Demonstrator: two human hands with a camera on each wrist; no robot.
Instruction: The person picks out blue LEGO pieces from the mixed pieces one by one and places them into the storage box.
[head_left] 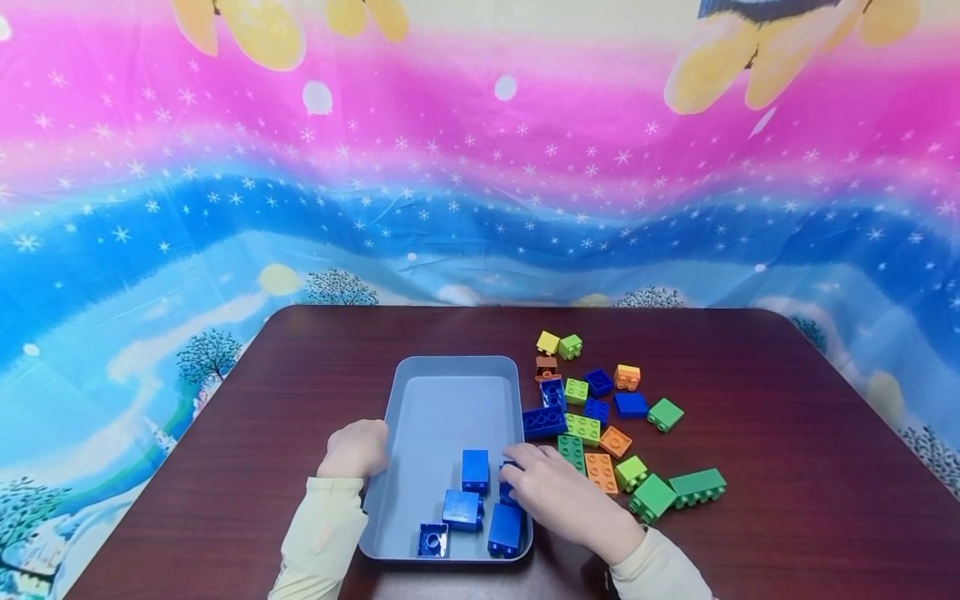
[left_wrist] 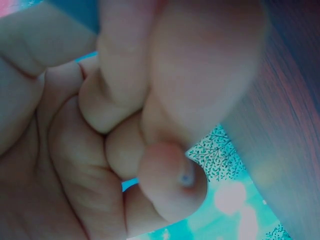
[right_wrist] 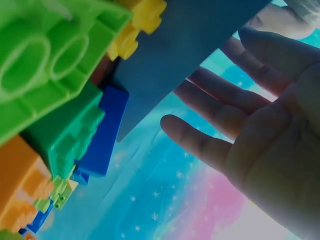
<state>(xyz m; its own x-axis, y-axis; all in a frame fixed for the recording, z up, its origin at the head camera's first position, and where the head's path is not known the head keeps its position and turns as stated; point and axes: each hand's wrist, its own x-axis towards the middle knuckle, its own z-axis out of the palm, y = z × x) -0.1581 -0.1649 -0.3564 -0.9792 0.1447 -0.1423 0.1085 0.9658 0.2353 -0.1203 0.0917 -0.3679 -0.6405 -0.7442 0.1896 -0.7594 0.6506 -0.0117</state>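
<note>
L hand [head_left: 356, 448]: clenched at tray's L side, looks to be gripping the tray [head_left: 423, 417] by its rim. R hand [head_left: 555, 492]: reaches over tray's R rim, fingers extended, no grasp seen; fingertips at a half-hidden blue block [head_left: 507, 495] inside tray, contact can't be told. 4 more blue blocks in tray, toward its near end, incl. hollow blue block [head_left: 432, 541] by near wall & corner blue block [head_left: 505, 528] at near R corner.

Risks (my judgement):
- R fingers land off-centre → half-hidden blue block could get knocked into corner blue block, b/c they sit close.
- L grip slackens → tray could skid on table [head_left: 225, 492] if R hand bumps its wall.
- R sleeve [head_left: 663, 571] swings outward → could shove orange block [head_left: 601, 473] or mid-green block [head_left: 652, 498], R of tray.
- Tray dragged R → would push long navy block [head_left: 545, 422], at its R wall, into the pile.

Views: head cam gives tray contents; R wrist cam gets only tray's outer wall. R wrist cam shows palm side, nothing held (hidden from head cam), plus round hollows of light-green block [right_wrist: 40, 65] near lens. L wrist cam: curled fingers from palm side, blurry blue edge up top, prob. tray; head cam has only back of hand.
</note>
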